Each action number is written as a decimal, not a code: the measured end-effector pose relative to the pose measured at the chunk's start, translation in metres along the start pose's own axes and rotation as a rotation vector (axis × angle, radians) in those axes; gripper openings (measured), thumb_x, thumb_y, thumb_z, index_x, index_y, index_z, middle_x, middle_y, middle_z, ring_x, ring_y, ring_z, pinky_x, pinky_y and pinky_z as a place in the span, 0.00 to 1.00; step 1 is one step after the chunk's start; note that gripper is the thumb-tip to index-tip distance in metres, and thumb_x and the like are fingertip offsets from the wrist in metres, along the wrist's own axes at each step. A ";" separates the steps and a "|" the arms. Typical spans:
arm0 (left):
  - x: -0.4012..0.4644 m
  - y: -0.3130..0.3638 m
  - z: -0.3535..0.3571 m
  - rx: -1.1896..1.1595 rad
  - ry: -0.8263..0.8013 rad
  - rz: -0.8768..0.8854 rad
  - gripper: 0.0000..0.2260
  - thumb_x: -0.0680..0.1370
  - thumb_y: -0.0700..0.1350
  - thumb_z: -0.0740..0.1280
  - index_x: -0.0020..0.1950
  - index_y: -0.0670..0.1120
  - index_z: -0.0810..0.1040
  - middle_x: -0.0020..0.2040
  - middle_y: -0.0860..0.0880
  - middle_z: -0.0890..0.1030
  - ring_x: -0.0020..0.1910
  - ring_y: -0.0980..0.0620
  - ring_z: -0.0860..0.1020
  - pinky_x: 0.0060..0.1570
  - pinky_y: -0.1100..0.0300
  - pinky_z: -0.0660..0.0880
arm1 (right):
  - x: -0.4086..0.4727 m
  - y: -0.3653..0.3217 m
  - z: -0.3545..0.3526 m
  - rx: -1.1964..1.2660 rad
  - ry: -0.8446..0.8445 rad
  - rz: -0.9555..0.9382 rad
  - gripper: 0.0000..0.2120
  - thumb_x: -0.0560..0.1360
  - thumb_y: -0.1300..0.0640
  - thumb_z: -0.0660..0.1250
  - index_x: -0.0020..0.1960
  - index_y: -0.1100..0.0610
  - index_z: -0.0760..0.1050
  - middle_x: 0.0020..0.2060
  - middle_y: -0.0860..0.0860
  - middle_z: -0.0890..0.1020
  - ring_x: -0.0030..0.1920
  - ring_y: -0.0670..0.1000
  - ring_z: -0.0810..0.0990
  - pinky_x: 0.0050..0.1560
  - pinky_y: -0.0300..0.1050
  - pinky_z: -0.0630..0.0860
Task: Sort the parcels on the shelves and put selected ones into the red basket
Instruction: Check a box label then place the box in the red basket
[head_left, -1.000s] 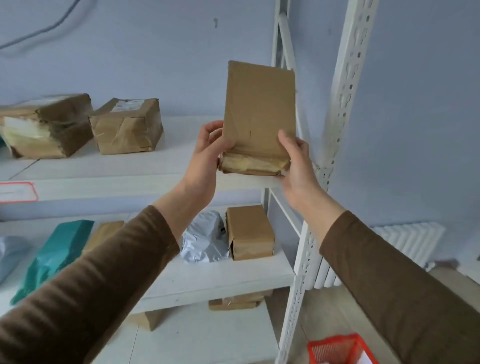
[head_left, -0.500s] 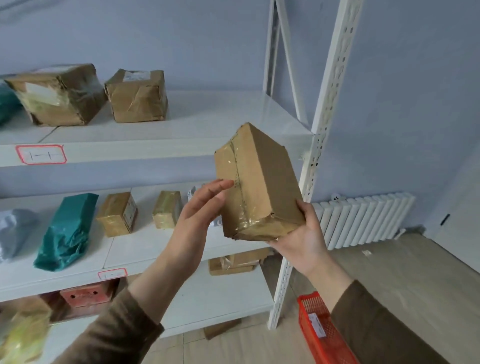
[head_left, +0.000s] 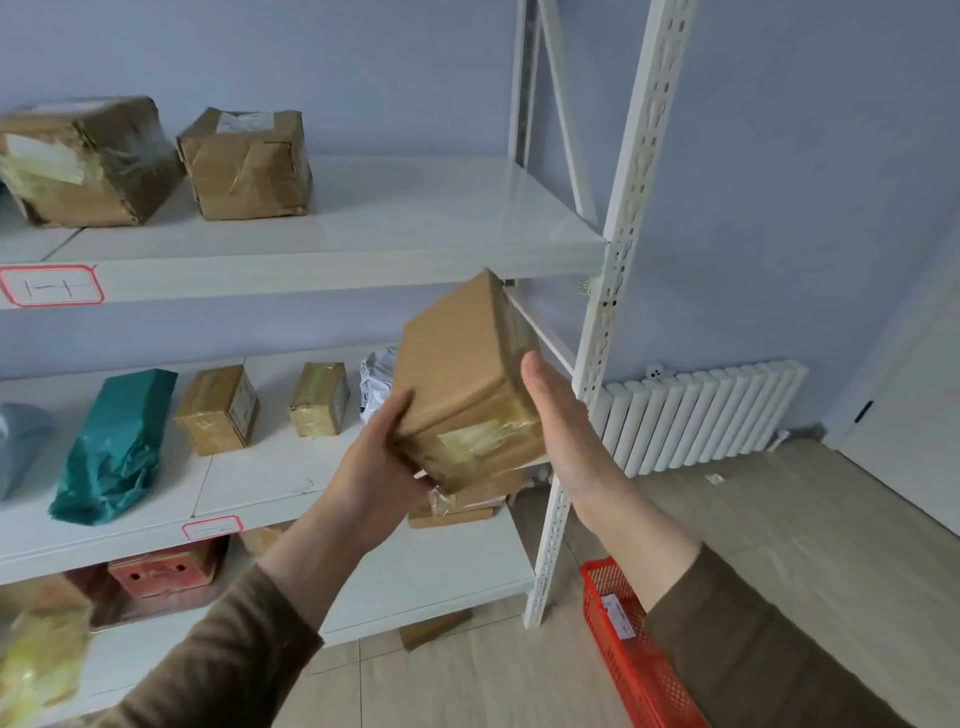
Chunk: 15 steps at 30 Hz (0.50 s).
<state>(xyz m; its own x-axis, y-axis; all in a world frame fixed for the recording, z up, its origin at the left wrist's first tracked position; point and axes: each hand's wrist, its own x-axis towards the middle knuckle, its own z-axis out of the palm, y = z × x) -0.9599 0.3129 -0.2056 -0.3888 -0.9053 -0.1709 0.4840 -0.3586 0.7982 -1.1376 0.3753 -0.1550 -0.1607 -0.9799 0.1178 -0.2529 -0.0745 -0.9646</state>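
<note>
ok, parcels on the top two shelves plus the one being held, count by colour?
Brown parcels: 5 (top shelf 2, middle shelf 2, held 1)
Teal bags: 1
Grey bags: 2
Total: 8

Blue wall (head_left: 779, 156), white radiator (head_left: 701, 415), wood floor (head_left: 779, 519)

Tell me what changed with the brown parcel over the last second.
The brown taped cardboard parcel came down from above the top shelf to chest height and tipped over. The left hand now grips its lower corner; the right hand presses flat against its side. Shelved parcels stayed put.
</note>
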 end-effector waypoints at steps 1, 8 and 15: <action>0.003 -0.003 -0.005 -0.056 0.001 -0.036 0.22 0.83 0.54 0.64 0.74 0.46 0.76 0.70 0.43 0.81 0.71 0.42 0.77 0.72 0.37 0.70 | 0.000 0.000 0.000 -0.061 0.031 -0.079 0.20 0.77 0.25 0.50 0.63 0.29 0.70 0.69 0.38 0.69 0.78 0.50 0.61 0.79 0.58 0.54; 0.010 -0.023 -0.030 0.068 -0.061 -0.017 0.22 0.86 0.50 0.58 0.77 0.43 0.72 0.74 0.41 0.77 0.71 0.41 0.75 0.79 0.40 0.61 | -0.009 0.031 0.006 -0.446 0.104 -0.380 0.29 0.80 0.38 0.59 0.79 0.41 0.64 0.82 0.40 0.55 0.80 0.45 0.54 0.77 0.51 0.61; 0.012 -0.032 -0.045 0.361 -0.175 0.250 0.19 0.84 0.35 0.60 0.74 0.46 0.75 0.68 0.40 0.80 0.63 0.43 0.77 0.69 0.44 0.71 | -0.010 0.078 -0.008 -0.239 0.205 -0.571 0.21 0.77 0.51 0.63 0.67 0.59 0.69 0.77 0.53 0.63 0.78 0.51 0.63 0.72 0.44 0.69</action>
<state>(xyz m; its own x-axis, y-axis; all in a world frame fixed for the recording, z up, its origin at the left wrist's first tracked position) -0.9448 0.3032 -0.2592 -0.4361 -0.8908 0.1275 0.2885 -0.0042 0.9575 -1.1631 0.3805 -0.2296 -0.1105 -0.7415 0.6618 -0.5539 -0.5069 -0.6605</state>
